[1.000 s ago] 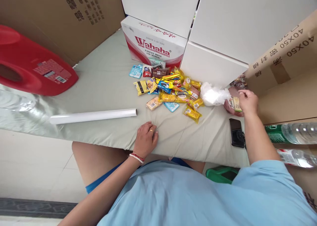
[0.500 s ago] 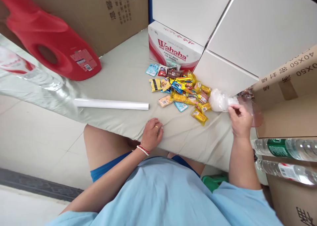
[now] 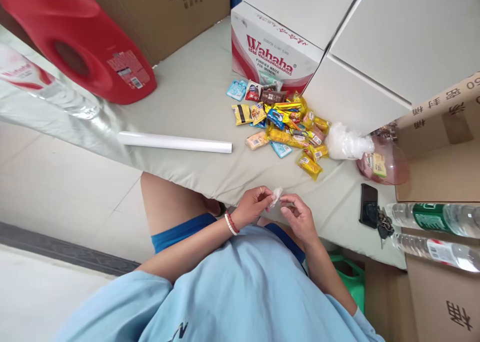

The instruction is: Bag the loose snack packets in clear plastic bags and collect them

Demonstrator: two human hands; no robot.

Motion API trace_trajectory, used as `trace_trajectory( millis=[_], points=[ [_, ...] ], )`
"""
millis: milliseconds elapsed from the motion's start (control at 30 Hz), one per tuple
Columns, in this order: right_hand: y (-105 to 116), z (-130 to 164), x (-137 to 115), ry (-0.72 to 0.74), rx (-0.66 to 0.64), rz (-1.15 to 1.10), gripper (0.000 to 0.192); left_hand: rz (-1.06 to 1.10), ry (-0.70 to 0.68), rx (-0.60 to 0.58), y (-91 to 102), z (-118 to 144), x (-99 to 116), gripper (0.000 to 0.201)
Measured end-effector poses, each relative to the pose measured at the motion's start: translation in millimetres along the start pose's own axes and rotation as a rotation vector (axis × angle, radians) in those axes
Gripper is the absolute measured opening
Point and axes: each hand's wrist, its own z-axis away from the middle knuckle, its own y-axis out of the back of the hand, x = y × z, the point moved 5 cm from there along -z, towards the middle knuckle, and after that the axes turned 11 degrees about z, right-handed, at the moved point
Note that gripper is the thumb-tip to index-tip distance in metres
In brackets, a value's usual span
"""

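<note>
In front of my shirt, my left hand (image 3: pixel 258 202) pinches a small crumpled piece of clear plastic (image 3: pixel 276 196), perhaps a thin bag. Facing it from the right is my right hand (image 3: pixel 299 216), its thumb and fingers apart and curved, fingertips close to the plastic. I cannot tell whether they touch it. Beyond both hands lies a pile of wrapped snacks (image 3: pixel 288 137) in yellow, blue, red and brown packets. A bunched roll of clear plastic (image 3: pixel 347 142) sits at the pile's right end.
A white tube (image 3: pixel 176 142), red jug (image 3: pixel 101 57) and water bottle (image 3: pixel 45 84) lie left. The Wahaha carton (image 3: pixel 270 52) stands behind the snacks. To the right are a pinkish clear bowl (image 3: pixel 393 164), phone (image 3: pixel 369 205), keys (image 3: pixel 384 224) and two bottles (image 3: pixel 431 218).
My right hand has left the plastic roll and come back beside my left hand. My left hand has lifted off the cloth edge, moved right, and now holds the small plastic piece.
</note>
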Motion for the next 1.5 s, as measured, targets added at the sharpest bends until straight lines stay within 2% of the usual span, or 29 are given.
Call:
trace_trajectory(
  millis=[133,267,367,533,600,667,700,767,867,967,1067,1167,1233,1267,1300,1367,1433,1500],
  points=[
    [0.2,-14.0,1.6,-0.164,0.013,-0.139,0.018,-0.144,-0.180,0.049,3.7,4.3,12.3,0.039],
    [0.6,-21.9,7.1,-0.269,0.065,-0.472,0.021,-0.041,-0.136,0.109,16.9,10.0,17.6,0.044],
    [4.9,-22.9,14.4,-0.334,0.077,-0.632,0.023,0.024,-0.114,0.180,29.2,12.3,18.6,0.045],
    [23.5,-20.2,23.3,-0.353,0.195,-0.708,0.025,0.180,-0.089,0.231,41.6,7.2,13.1,0.037],
    [30.0,-17.6,24.8,-0.368,0.216,-0.708,0.026,0.113,-0.116,0.311,48.8,7.6,15.5,0.033],
    [34.1,-15.1,22.4,-0.362,0.202,-0.677,0.026,-0.045,-0.219,0.359,51.7,11.2,25.9,0.031],
    [35.1,-14.3,19.6,-0.351,0.186,-0.657,0.026,-0.136,-0.292,0.335,48.5,13.4,33.2,0.030],
    [35.0,-13.3,12.8,-0.336,0.143,-0.647,0.025,-0.308,-0.431,0.181,32.2,17.4,46.0,0.034],
    [32.9,-12.8,4.1,-0.352,0.072,-0.725,0.023,-0.490,-0.512,-0.039,1.8,18.5,51.0,0.048],
    [33.1,-13.4,1.2,-0.358,-0.019,-0.808,0.021,-0.559,-0.480,-0.080,-15.1,11.1,43.5,0.049],
    [35.8,-16.0,5.4,-0.340,-0.039,-0.794,0.019,-0.607,-0.443,-0.105,-22.5,3.4,33.1,0.032],
    [38.2,-19.4,11.9,-0.306,0.114,-0.681,0.022,-0.570,-0.379,0.001,-18.1,-0.1,26.2,0.023],
    [37.6,-19.6,13.0,-0.267,0.250,-0.553,0.032,-0.510,-0.342,0.122,-12.1,0.4,24.0,0.022],
    [35.2,-19.0,12.6,-0.252,0.276,-0.474,0.040,-0.482,-0.328,0.160,-10.2,1.0,22.9,0.020],
    [31.3,-18.3,12.2,-0.249,0.266,-0.393,0.050,-0.451,-0.313,0.177,-9.3,1.2,21.6,0.018],
    [21.8,-16.4,14.0,-0.278,0.159,-0.267,0.063,-0.339,-0.269,0.188,-7.2,0.1,17.6,0.018],
    [17.9,-13.3,20.1,-0.342,0.071,-0.246,0.053,-0.152,-0.200,0.225,-1.5,-2.8,12.1,0.022],
    [23.3,-10.5,27.7,-0.401,0.074,-0.309,0.041,0.073,-0.108,0.273,6.4,-6.9,5.3,0.026]
  ],
)
